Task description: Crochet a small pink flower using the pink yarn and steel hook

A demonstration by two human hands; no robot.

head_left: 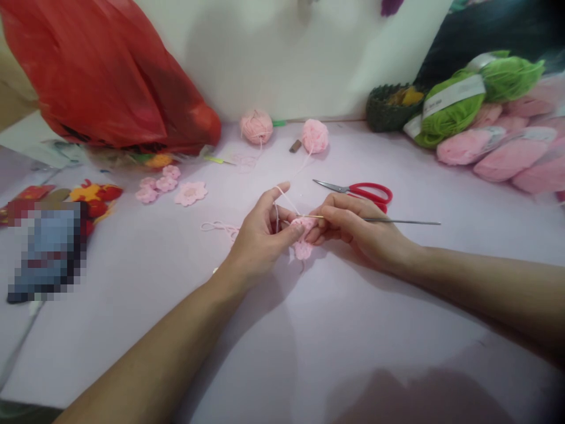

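Between thumb and fingers, my left hand (pixel 261 231) pinches a small pink crochet piece (pixel 303 249). A strand of pink yarn (pixel 289 200) runs over its raised index finger down to the piece. My right hand (pixel 353 227) is closed around a thin metal crochet hook (pixel 406 222), whose tip end lies at the top edge of the piece. The right fingertips also touch the piece's right side. Just beyond the right hand lie scissors (pixel 371 191) with red handles, partly hidden by it.
Two pink yarn balls (pixel 315 136) sit near the back wall. Crocheted flowers (pixel 191 193) lie at left, near a red plastic bag (pixel 115 76) and a pixelated device (pixel 50 247). Green yarn skeins (pixel 454 106), pink skeins (pixel 512 154) and a dark basket (pixel 388 109) stand at back right.
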